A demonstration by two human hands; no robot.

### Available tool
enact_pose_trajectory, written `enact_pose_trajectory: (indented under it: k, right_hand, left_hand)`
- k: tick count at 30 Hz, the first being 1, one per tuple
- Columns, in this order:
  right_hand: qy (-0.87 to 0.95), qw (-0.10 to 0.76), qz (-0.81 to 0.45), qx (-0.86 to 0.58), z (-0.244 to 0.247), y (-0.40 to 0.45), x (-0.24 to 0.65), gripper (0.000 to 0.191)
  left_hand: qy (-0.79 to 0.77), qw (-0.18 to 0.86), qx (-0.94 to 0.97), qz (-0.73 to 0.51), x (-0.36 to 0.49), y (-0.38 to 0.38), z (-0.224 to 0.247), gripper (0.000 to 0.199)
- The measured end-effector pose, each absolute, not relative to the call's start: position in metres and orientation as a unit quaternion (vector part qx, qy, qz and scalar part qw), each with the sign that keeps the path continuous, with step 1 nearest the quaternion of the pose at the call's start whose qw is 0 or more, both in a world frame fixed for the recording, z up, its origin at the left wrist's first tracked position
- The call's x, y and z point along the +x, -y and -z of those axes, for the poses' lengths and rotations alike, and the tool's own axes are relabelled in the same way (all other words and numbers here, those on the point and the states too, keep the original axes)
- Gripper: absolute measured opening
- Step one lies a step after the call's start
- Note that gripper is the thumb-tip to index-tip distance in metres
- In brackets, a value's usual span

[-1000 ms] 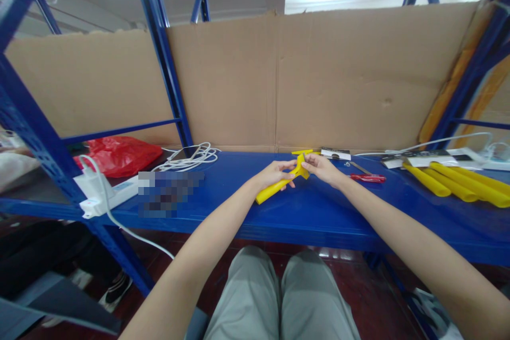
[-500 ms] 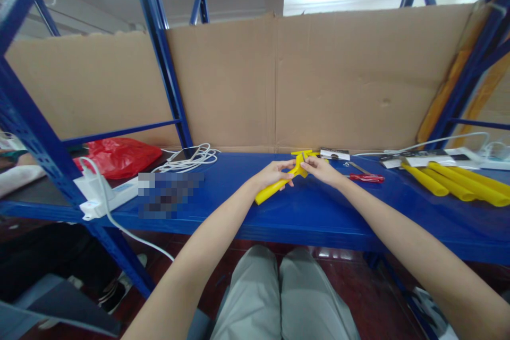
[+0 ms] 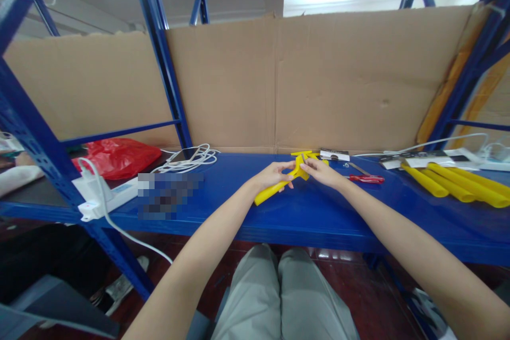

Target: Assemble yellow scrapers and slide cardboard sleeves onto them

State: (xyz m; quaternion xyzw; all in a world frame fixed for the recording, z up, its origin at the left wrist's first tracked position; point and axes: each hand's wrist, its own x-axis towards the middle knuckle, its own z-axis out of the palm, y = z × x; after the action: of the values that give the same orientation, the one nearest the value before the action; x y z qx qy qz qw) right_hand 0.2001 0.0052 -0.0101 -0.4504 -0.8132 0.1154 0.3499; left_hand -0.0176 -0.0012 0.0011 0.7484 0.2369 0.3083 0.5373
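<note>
My left hand (image 3: 275, 174) is closed around a yellow plastic tool with a tube-like handle (image 3: 266, 194), just above the blue tabletop. The handle slants down toward me on the left, and its wider, angular head points away to the right. At that head, my right hand (image 3: 321, 171) pinches with thumb and fingers; a small greyish piece shows there, too small to name. Behind the hands lie more yellow plastic parts (image 3: 302, 153), partly covered by my fingers. Right of my right hand is a screwdriver with a red handle (image 3: 366, 179).
Several yellow tubes (image 3: 458, 183) lie at the right on white and black packets. A small packet (image 3: 334, 155) sits by the cardboard wall (image 3: 338, 79). On the left are a white cable coil (image 3: 193, 159), a power strip (image 3: 123, 193), and a red bag (image 3: 123, 156).
My right fingers have shifted very slightly at the head of the yellow tool. At the lower left, another person's foot has moved a little.
</note>
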Motion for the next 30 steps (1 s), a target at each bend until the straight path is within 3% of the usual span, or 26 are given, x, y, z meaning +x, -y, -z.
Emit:
enact_pose_trajectory:
  k: [19,25,30]
  right_hand:
    - [0.809,0.349,-0.069,-0.468,0.014,-0.008,0.198,0.029]
    - [0.755,0.286,0.007,-0.589,-0.005,-0.004,0.221,0.025]
    - [0.667,0.255,0.115,-0.690,-0.017,-0.008,0.299,0.027]
  left_hand:
    - [-0.242,0.638,0.650,-0.335,-0.014,0.001,-0.003,0.061]
    - [-0.322,0.622,0.571,-0.428,-0.017,0.002,-0.012,0.065]
    - [-0.400,0.599,0.505,-0.476,-0.020,-0.001,-0.015,0.067]
